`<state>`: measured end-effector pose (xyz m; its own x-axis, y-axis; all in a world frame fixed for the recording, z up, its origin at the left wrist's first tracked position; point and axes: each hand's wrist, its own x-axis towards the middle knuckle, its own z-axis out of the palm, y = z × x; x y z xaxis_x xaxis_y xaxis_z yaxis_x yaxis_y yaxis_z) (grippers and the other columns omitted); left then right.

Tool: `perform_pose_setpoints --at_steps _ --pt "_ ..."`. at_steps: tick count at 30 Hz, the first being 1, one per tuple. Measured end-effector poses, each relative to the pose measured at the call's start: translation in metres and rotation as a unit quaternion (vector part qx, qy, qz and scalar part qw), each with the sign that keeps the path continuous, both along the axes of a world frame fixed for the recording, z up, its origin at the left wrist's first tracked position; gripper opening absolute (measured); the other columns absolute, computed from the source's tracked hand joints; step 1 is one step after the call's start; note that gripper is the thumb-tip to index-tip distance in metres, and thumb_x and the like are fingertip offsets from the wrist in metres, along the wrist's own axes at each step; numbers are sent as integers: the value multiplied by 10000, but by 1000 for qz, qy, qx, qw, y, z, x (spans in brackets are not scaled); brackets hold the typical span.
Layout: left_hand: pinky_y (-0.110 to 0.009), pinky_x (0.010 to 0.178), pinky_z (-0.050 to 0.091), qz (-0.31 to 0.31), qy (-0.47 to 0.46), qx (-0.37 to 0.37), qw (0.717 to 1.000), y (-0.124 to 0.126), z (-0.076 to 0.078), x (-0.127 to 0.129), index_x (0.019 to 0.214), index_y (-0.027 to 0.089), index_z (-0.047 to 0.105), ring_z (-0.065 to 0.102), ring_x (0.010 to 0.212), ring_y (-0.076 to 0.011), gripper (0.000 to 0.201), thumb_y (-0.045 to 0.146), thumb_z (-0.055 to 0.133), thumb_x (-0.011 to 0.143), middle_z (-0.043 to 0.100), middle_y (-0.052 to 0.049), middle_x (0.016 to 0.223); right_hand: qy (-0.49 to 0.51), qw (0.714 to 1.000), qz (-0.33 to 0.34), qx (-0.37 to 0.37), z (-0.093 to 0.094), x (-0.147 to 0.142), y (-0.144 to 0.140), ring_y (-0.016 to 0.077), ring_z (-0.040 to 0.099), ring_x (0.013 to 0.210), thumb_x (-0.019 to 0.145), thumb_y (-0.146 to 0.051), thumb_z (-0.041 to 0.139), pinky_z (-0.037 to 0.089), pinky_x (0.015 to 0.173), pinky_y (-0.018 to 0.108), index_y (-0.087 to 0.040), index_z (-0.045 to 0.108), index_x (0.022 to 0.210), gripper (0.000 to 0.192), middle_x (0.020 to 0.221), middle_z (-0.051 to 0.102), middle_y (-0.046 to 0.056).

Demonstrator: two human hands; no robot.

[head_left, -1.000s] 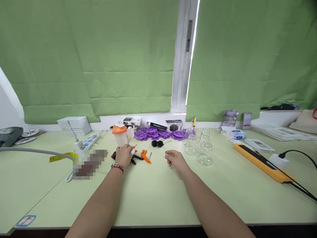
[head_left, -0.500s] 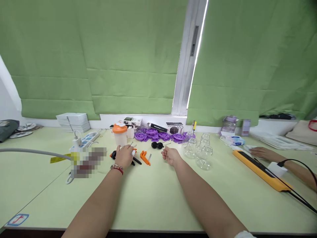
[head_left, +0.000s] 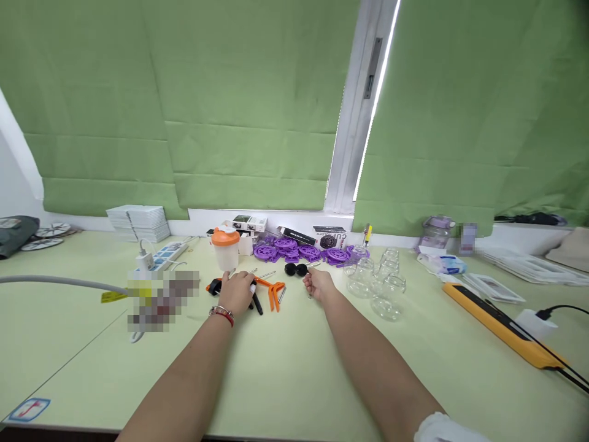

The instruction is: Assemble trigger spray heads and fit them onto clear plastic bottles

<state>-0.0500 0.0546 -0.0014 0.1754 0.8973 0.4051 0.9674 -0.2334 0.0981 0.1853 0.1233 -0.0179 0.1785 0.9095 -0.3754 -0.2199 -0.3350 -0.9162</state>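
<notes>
My left hand [head_left: 237, 292] lies palm down over a cluster of parts, fingers apart, its fingertips partly hidden. Under and beside it are orange bracket-like pieces [head_left: 276, 296] and black rod-shaped parts [head_left: 257, 304]. A thin metal rod [head_left: 282, 294] lies just right of the orange pieces. My right hand [head_left: 322, 285] is closed in a pinch, with the end of a small metal piece [head_left: 310, 296] showing below the fingers. Two round black parts [head_left: 296, 270] sit touching its left side, and another slim metal rod [head_left: 313, 264] lies behind it.
Behind are purple openwork discs [head_left: 285, 247], boxes [head_left: 330, 237] and an orange-lidded cup [head_left: 226, 248]. Clear glass vessels [head_left: 386, 301] stand to my right, before a yellow-orange bar [head_left: 501, 325] with cables. A white power strip [head_left: 168, 255] and grey cable [head_left: 64, 279] lie left.
The orange pieces have turned, their arms now pointing toward me. My right hand has closed on a small metal piece. Another person's hand at the right has left the view; the camera shifted slightly.
</notes>
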Motion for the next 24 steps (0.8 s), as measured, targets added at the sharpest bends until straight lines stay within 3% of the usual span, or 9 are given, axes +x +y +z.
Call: perform_pose_setpoints --at_steps 5,7,14,17,21,23,24 --pt "-511 1044 149 -27 -7 20 999 4 -8 0 1110 255 616 501 1137 -258 383 136 402 816 603 -94 1202 4 1000 -10 10 0 0 2 68 411 317 856 -237 510 299 323 159 -171 447 654 221 414 459 -32" --pt "-522 1055 120 -37 3 11 999 6 -9 1 1061 274 639 489 1158 -253 391 105 391 810 592 -80 1231 6 1000 -15 16 1 0 1 70 405 311 832 -205 539 294 320 164 -176 441 638 220 400 444 -39" --pt "-566 1026 127 18 39 20 999 6 -6 7 931 207 691 573 949 -270 307 181 402 830 631 -123 982 1 997 -43 62 7 6 -6 78 423 348 835 -149 496 321 337 172 -184 439 627 218 407 467 -25" --pt "-559 1024 145 22 27 26 999 4 -4 8 925 193 682 565 968 -279 279 188 423 822 615 -132 1014 -1 996 -27 85 12 4 -19 69 430 362 849 -159 479 335 353 175 -172 458 636 214 445 500 -17" --pt "-473 1001 271 -27 -101 59 993 0 -1 18 1040 187 621 525 1066 -278 278 217 446 826 576 -135 1149 3 992 38 118 16 -16 -50 68 443 369 838 -212 525 324 353 186 -153 501 654 194 492 547 -8" --pt "-411 921 379 -56 -246 48 967 -3 -2 29 1100 166 571 551 1025 -259 306 261 464 831 583 -141 1129 6 989 75 130 16 -32 -67 72 441 360 837 -237 525 308 345 194 -147 521 659 200 503 564 -2" --pt "-384 856 425 -63 -333 25 940 -5 -4 35 1117 163 549 583 947 -238 320 288 473 832 600 -131 1083 7 986 97 134 15 -40 -74 70 428 347 836 -257 526 296 341 196 -149 522 656 210 505 569 -4"
